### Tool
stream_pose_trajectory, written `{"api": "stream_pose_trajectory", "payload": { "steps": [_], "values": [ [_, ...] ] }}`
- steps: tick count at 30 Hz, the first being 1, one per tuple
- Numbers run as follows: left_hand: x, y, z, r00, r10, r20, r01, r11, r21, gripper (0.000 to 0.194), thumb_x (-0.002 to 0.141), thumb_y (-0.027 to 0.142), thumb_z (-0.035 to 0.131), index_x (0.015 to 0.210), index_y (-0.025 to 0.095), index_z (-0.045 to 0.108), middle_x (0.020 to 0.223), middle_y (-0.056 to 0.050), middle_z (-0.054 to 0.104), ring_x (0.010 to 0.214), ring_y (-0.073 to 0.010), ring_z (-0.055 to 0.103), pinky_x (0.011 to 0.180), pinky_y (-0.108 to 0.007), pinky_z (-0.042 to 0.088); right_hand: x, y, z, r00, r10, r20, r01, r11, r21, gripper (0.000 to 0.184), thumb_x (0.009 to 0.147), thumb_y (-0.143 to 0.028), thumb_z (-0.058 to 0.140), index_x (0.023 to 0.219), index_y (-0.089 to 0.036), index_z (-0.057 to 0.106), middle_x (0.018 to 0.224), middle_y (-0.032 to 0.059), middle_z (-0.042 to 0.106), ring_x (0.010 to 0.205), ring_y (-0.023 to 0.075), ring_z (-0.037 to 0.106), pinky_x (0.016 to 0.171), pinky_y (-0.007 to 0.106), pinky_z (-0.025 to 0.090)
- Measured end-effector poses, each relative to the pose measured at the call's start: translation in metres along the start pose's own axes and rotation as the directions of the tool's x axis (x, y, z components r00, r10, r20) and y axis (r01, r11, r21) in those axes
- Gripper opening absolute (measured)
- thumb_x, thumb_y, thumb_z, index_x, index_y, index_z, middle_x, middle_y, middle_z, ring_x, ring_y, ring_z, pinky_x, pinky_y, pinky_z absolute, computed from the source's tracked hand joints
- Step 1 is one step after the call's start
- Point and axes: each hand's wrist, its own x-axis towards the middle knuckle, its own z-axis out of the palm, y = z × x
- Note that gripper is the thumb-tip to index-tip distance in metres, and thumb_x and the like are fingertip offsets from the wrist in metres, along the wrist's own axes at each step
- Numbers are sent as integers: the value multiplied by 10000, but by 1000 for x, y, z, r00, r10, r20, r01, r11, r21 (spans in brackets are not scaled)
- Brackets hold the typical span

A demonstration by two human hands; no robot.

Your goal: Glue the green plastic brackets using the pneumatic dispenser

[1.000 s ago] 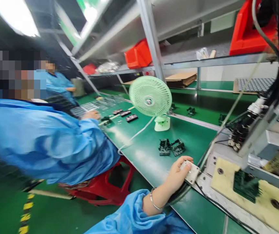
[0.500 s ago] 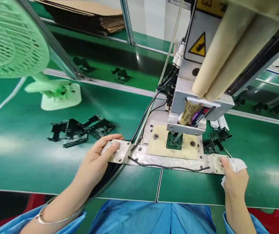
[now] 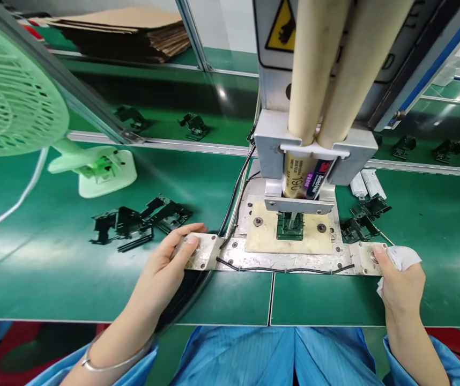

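Observation:
My left hand (image 3: 160, 273) lies with fingers stretched out on the left end of a metal base plate (image 3: 278, 261), its thumb on a round button (image 3: 193, 249). My right hand (image 3: 401, 287) is closed on a white cloth (image 3: 406, 256), its thumb at the button (image 3: 373, 255) on the plate's right end. Between them a beige fixture block (image 3: 270, 238) holds a dark green part (image 3: 290, 226). A dispenser head (image 3: 314, 153) with two cream cartridges (image 3: 318, 59) stands right over that part.
Loose black plastic parts lie left of the plate (image 3: 141, 220) and right of the fixture (image 3: 362, 222). A pale green desk fan (image 3: 16, 96) stands at the left with its white cord. More black parts sit on the far belt (image 3: 193, 124). Flat cardboard (image 3: 125, 27) is stacked behind.
The view swung right from a co-worker in a blue coat to the dispenser. My left hand stayed on the left button plate. My right hand with the cloth came into view at the right button.

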Motion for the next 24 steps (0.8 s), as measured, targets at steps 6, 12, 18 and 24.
{"api": "stream_pose_trajectory", "payload": {
  "steps": [6, 12, 18, 24],
  "values": [
    [-5, 28, -4, 993, 97, -63, -71, 941, 331, 601, 770, 673, 594, 1169, 228, 653, 1113, -64, 686, 953, -296, 619, 823, -371, 487, -1, 3, -2, 999, 9, 33, -8, 1000, -22, 546, 632, -616, 870, 828, -165, 632, 703, 4, 598, 617, 162, 495, 563, 269, 422],
    [1, 67, 35, 899, 278, 340, -359, 911, 204, 731, 721, 586, 723, 1317, 208, 533, 1359, -128, 617, 1274, -372, 556, 1088, -483, 433, -2, -4, -3, 995, 102, 19, -100, 991, -84, 626, 566, -685, 853, 857, -166, 658, 747, 25, 650, 641, 191, 556, 557, 282, 438],
    [22, 85, 75, 781, 231, 580, -307, 951, 36, 757, 728, 470, 785, 1351, 188, 458, 1420, -186, 555, 1337, -368, 509, 1138, -538, 391, -3, -11, -3, 991, 132, 18, -129, 984, -121, 657, 523, -709, 840, 845, -163, 669, 763, 53, 679, 654, 227, 598, 545, 297, 462],
    [22, 87, 83, 754, 271, 598, -157, 959, -237, 523, 737, 366, 806, 1171, 179, 580, 1326, -143, 629, 1258, -297, 584, 1142, -484, 408, 1, -3, -2, 997, 70, 39, -67, 994, -86, 652, 558, -695, 851, 856, -146, 661, 731, 44, 663, 608, 202, 574, 520, 288, 452]
  ]
}}
